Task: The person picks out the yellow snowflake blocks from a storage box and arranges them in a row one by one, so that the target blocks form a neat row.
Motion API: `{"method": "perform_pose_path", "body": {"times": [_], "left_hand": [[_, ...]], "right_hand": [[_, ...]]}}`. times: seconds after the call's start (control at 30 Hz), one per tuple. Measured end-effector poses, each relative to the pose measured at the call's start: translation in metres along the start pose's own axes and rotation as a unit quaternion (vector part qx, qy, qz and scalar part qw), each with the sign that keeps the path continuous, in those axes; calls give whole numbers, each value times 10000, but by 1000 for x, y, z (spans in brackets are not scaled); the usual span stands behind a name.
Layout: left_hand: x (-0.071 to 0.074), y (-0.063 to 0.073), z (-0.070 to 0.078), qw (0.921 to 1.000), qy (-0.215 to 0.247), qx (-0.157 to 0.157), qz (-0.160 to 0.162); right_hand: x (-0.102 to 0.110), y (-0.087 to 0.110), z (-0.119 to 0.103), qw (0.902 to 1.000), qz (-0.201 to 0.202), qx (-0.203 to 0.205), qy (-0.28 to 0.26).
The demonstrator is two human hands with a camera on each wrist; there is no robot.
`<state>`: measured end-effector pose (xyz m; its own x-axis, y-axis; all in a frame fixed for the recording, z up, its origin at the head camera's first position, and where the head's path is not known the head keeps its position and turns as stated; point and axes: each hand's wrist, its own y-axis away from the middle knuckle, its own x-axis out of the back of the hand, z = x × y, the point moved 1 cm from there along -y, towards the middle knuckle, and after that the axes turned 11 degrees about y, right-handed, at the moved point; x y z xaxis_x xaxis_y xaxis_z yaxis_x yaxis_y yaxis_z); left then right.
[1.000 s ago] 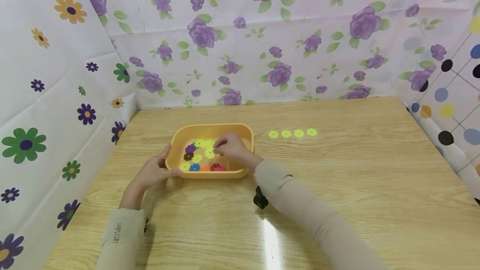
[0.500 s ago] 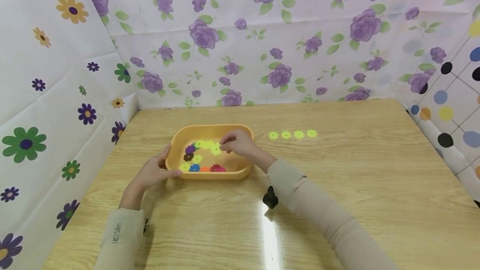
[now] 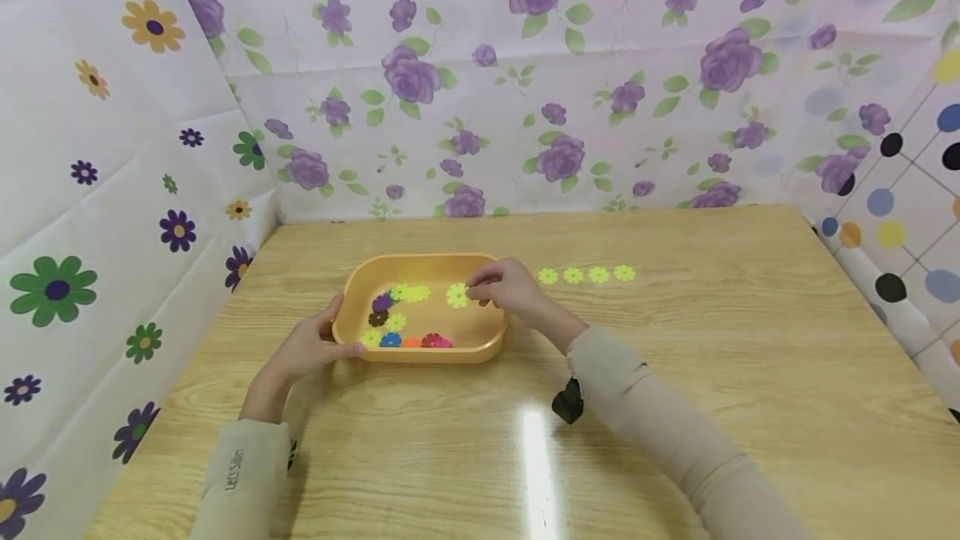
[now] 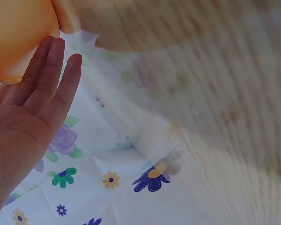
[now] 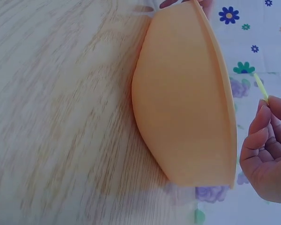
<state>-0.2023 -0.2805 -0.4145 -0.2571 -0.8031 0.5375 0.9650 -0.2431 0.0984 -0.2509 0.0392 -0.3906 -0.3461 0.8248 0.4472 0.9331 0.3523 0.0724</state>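
My right hand (image 3: 513,286) pinches a thin yellow flower-shaped disc (image 3: 457,296) between thumb and fingertips, over the right part of an orange plastic tray (image 3: 420,354). The right wrist view shows this yellow disc (image 5: 261,88) edge-on, above the level of the tray's rim. Around the tray's left front corner lies my left hand (image 3: 303,348), its thumb at the front rim. In the left wrist view its fingers (image 4: 56,77) are nearly straight, with fingertips against the outer wall. Several flower discs lie inside the tray, among them a blue disc (image 3: 390,340) and a purple disc (image 3: 382,302).
To the tray's right, several yellow flower discs (image 3: 573,275) form a row on the wooden table (image 3: 712,357). A black object (image 3: 568,402) sits under the right wrist. Flower-printed sheeting (image 3: 555,107) stands behind the table, with more sheeting on both sides.
My right hand has moved right across the tray, carrying the yellow disc away from the other yellow discs. The left hand keeps its place at the tray's corner.
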Motion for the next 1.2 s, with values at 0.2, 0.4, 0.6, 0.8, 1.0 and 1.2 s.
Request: {"method": "perform_pose_path", "body": {"times": [0.2,0.4,0.6,0.8,1.0,1.2], "left_hand": [[0,0,0,10000,-34,-16,24],[0,1,1,10000,15,-65,28],[0,2,2,10000,17,57,0],[0,2,2,9999,49,93,-48],[0,4,4,9999,116,60,-38],[0,4,5,9998,176,17,-47]], "right_hand": [[14,5,7,9998,118,-131,-87],[31,7,16,9992,226,-327,-97],[50,10,29,9987,309,-403,18],[68,15,45,9978,448,-454,169],[86,19,56,9969,549,-550,114],[111,23,66,9960,654,-604,117]]}}
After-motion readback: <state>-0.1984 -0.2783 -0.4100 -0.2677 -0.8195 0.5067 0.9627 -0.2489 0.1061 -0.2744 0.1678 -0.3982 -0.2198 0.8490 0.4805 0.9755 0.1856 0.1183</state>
